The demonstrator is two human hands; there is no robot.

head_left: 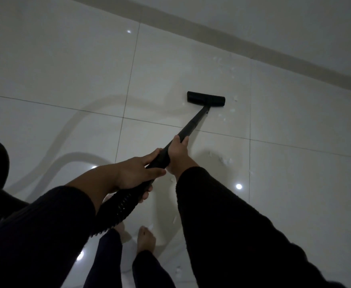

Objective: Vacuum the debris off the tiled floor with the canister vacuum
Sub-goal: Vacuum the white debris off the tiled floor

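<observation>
Several scraps: white debris [225,160] remains right of the grips and beyond, beside floor head [205,99].
Grips: left hand [138,173] and right hand [177,152] clasp wand [193,122].
Progress: partial; tiled floor [66,69] unfinished.

The tiled floor [70,65] is glossy and pale, its large tiles split by thin dark grout lines, with small bright lights mirrored in it. A black floor head [206,98] rests flat on it near the skirting [253,48]. White scraps of debris [225,160] lie scattered beside the head and nearer in (some too faint to count). A bare foot [146,239] stands on the tiles.
</observation>
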